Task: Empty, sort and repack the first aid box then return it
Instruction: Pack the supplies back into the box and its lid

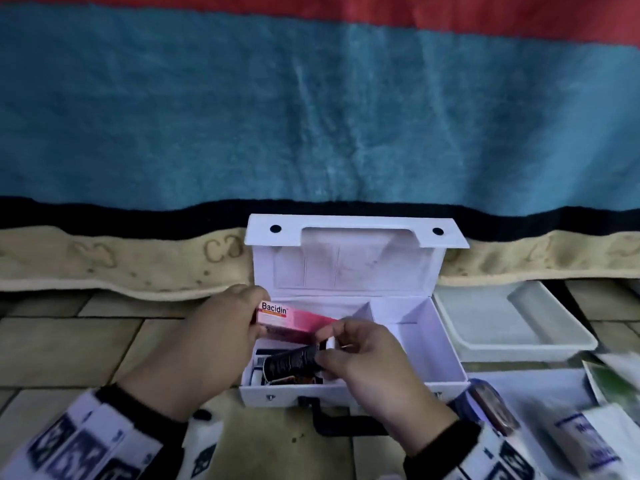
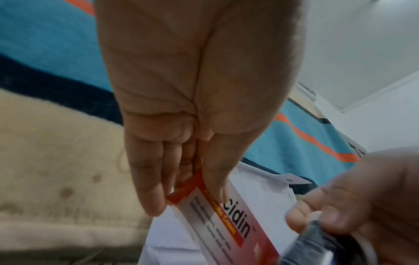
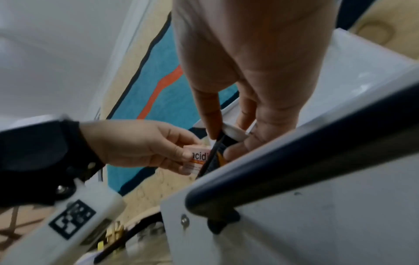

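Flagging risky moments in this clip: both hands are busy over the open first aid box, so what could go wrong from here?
1. The left hand pinches the pink carton by one end only; it might tip or slip.
2. The right hand holds the dark tube right against the carton; they could knock together.
3. The box has things in its left part already, so packing may jam.

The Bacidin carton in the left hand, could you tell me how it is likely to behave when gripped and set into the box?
The Bacidin carton looks like thin card, so probably light and easily dented. The left hand pinches it by one end without sag, suggesting it is stiff enough. Its flat faces should lie steady in the first aid box rather than roll.
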Action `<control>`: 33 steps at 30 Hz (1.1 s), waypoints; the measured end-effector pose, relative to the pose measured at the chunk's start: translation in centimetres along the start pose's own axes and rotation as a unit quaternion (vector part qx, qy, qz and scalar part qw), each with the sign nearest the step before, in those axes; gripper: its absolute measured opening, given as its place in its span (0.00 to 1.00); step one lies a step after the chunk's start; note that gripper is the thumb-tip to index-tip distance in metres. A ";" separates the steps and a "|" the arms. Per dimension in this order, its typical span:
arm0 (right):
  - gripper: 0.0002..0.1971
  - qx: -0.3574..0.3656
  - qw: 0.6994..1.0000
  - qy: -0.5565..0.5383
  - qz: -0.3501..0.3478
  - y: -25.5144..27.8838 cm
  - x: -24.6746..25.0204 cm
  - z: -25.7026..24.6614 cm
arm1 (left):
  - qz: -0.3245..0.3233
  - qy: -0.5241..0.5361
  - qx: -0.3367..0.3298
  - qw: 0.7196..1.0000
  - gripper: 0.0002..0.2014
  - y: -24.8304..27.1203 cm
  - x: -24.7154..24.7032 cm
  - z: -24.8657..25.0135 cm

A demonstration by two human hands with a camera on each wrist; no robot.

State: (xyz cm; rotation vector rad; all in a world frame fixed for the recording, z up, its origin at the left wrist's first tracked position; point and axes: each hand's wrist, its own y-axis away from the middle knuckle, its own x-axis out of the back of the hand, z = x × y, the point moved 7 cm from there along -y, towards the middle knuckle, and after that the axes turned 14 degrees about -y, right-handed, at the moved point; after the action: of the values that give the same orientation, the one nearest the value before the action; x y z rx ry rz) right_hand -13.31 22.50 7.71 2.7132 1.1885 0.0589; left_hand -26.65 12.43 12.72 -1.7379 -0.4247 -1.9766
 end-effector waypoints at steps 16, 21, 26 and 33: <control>0.08 0.092 0.979 0.180 -0.041 -1.0 -1.0 0.3 | -0.039 -0.156 0.011 0.987 0.17 -2.4 -3.9 0.0; 0.11 0.080 0.969 0.225 -0.064 -0.8 -1.6 0.6 | 0.010 -0.199 0.003 0.980 0.17 -2.7 -3.6 0.6; 0.13 0.075 0.969 0.226 -0.059 -1.0 -1.7 0.9 | 0.110 -0.121 -0.004 0.987 0.15 -2.5 -2.5 0.3; 0.14 0.083 0.966 0.239 -0.058 -0.8 -1.9 0.4 | -0.072 -0.082 -0.121 0.987 0.13 -3.7 -5.4 2.7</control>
State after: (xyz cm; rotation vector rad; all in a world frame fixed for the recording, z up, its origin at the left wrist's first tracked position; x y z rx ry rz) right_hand -15.10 21.60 7.23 2.8575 1.5334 0.6600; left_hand -25.94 17.70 8.06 -2.0834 -0.3872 -2.0648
